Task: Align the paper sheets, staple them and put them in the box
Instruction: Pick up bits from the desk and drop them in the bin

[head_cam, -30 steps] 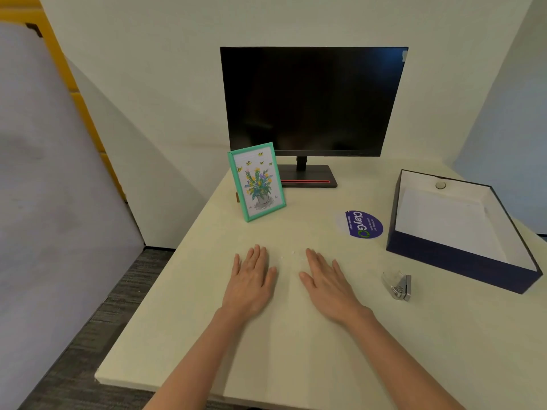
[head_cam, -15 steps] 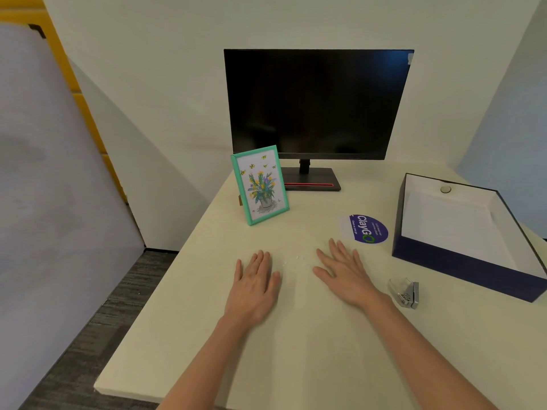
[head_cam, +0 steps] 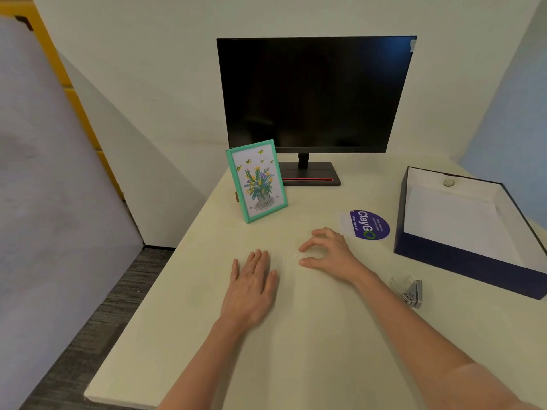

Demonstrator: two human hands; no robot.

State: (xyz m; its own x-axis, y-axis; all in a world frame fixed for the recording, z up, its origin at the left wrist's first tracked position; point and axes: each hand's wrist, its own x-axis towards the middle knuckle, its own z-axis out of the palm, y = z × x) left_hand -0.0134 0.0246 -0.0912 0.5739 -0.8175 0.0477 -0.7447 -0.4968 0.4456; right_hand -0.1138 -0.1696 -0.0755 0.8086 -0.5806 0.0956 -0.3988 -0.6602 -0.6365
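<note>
A dark blue open box with a white inside sits at the right of the desk; white paper sheets lie flat in it. A small clear and silver stapler rests on the desk in front of the box, just right of my right forearm. My left hand lies flat, palm down, fingers together, holding nothing. My right hand hovers with its fingers curled and apart, empty, beside a few tiny white specks on the desk.
A black monitor stands at the back. A teal picture frame leans in front of its left side. A purple round sticker lies between my right hand and the box. The desk's left edge drops to grey carpet.
My right hand has slid forward and right, then lifted from flat into a curled claw. My left hand has stayed flat in place. The camera has tilted slightly.
</note>
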